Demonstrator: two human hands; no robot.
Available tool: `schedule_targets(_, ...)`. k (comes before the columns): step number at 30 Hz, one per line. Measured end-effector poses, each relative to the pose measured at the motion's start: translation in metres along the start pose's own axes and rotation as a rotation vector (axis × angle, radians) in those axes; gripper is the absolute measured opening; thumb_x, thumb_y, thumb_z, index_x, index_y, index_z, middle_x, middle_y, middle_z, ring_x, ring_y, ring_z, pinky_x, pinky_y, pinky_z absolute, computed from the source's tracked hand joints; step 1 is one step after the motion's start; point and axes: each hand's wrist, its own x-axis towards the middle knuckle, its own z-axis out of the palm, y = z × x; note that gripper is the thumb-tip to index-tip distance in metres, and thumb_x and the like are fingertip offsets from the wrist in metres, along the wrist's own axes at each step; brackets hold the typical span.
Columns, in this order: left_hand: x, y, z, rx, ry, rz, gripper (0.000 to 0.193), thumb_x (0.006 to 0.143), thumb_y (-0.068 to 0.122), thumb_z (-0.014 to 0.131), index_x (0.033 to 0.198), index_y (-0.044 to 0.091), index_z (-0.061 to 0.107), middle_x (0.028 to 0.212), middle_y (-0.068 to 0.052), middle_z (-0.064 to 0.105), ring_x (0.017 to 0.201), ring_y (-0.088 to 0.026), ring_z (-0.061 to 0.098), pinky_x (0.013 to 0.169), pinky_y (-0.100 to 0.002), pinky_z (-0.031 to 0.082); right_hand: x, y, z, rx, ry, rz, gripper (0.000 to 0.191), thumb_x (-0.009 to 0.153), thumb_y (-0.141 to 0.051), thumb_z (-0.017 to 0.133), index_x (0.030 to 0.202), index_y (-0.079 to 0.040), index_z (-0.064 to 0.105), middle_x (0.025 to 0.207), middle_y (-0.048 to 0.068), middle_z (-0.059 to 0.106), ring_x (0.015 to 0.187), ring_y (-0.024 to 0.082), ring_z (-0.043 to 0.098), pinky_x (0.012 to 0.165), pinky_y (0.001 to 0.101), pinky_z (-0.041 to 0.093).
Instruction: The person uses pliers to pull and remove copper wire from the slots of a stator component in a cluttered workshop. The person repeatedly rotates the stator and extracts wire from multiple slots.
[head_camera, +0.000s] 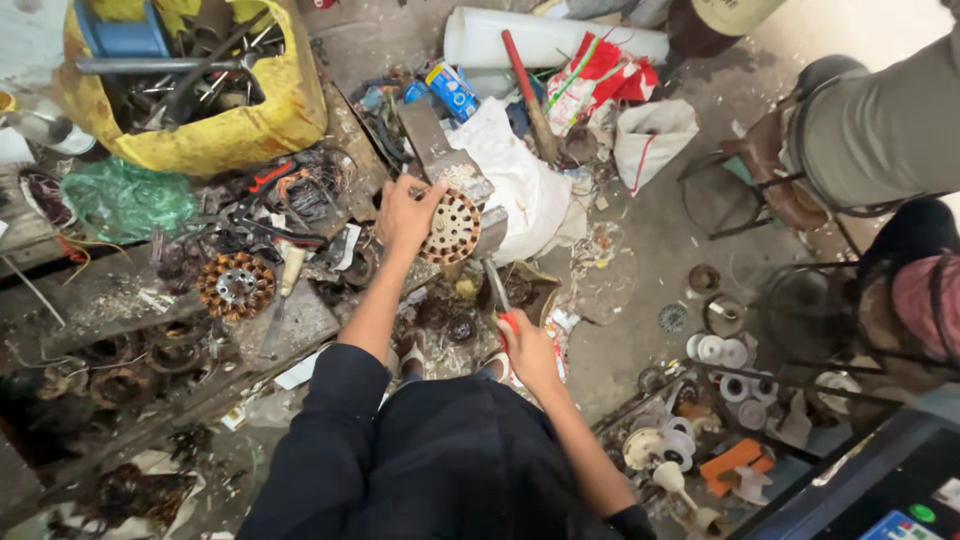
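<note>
Round copper-wound motor stator (449, 227), a rusty slotted disc, sits just above the middle of the frame, clamped edge-up against the grey metal bench vise (440, 160). Left hand (405, 215) reaches up to it from below and lies directly on its left rim, fingers spread and curled over the disc's upper left edge, gripping it. Right hand (528, 350) is lower and to the right, well apart from the disc, closed around the red handle of a screwdriver (500, 300) whose thin metal shaft runs up and left towards the underside of the stator; whether the tip touches it cannot be told.

Left of centre, a second copper-wound stator ring (236, 284) lies flat on the cluttered wooden bench (110, 300), away from both hands. A yellow tub of metal tools (200, 85) fills the upper left. A white cloth bundle (525, 190) lies just right of the vise. At the right edge, another person's sleeve (880, 130) enters the frame.
</note>
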Motion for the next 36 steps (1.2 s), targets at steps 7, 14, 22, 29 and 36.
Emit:
schedule_targets(7, 0.011, -0.023, 0.021, -0.284, -0.007, 0.056, 0.049, 0.082, 0.064, 0.075, 0.095, 0.017, 0.068, 0.106, -0.010, 0.068, 0.103, -0.034, 0.067, 0.085, -0.046, 0.051, 0.040, -0.050, -0.005, -0.375, -0.065, 0.007, 0.025, 0.100, -0.031, 0.060, 0.111, -0.008, 0.063, 0.075, 0.021, 0.071, 0.073, 0.043, 0.070, 0.064, 0.0552, 0.052)
schedule_targets(14, 0.011, -0.026, 0.023, -0.276, -0.034, 0.054, 0.044, 0.085, 0.060, 0.072, 0.102, 0.019, 0.072, 0.105, -0.011, 0.068, 0.102, -0.034, 0.067, 0.084, -0.046, 0.051, 0.069, -0.053, -0.026, 0.152, -0.314, 0.097, 0.025, 0.094, -0.021, 0.062, 0.109, -0.002, 0.065, 0.082, 0.026, 0.073, 0.074, 0.045, 0.070, 0.065, 0.0524, 0.056)
schedule_targets(22, 0.010, -0.020, 0.020, -0.280, -0.020, 0.076, 0.041, 0.086, 0.057, 0.073, 0.106, 0.020, 0.075, 0.101, -0.013, 0.068, 0.098, -0.034, 0.068, 0.083, -0.045, 0.053, 0.083, -0.030, -0.020, -0.433, -0.119, -0.310, 0.021, 0.098, -0.022, 0.066, 0.103, -0.002, 0.062, 0.082, 0.024, 0.070, 0.078, 0.043, 0.070, 0.067, 0.0517, 0.055)
schedule_targets(29, 0.008, -0.011, 0.011, -0.265, -0.004, 0.092, 0.039, 0.089, 0.056, 0.072, 0.105, 0.021, 0.075, 0.099, -0.013, 0.067, 0.096, -0.034, 0.067, 0.083, -0.043, 0.052, 0.088, -0.012, -0.010, 1.467, -0.781, 0.516, 0.022, 0.108, -0.024, 0.053, 0.116, -0.004, 0.061, 0.084, 0.011, 0.068, 0.069, 0.025, 0.070, 0.063, 0.0397, 0.061)
schedule_targets(36, 0.005, 0.000, 0.000, -0.242, 0.001, 0.098, 0.042, 0.089, 0.058, 0.070, 0.105, 0.019, 0.076, 0.101, -0.013, 0.066, 0.097, -0.034, 0.066, 0.081, -0.044, 0.050, 0.084, -0.020, 0.031, 1.052, -0.509, 0.367, 0.017, 0.106, -0.018, 0.051, 0.118, -0.007, 0.057, 0.087, 0.009, 0.060, 0.073, 0.025, 0.060, 0.067, 0.0450, 0.054)
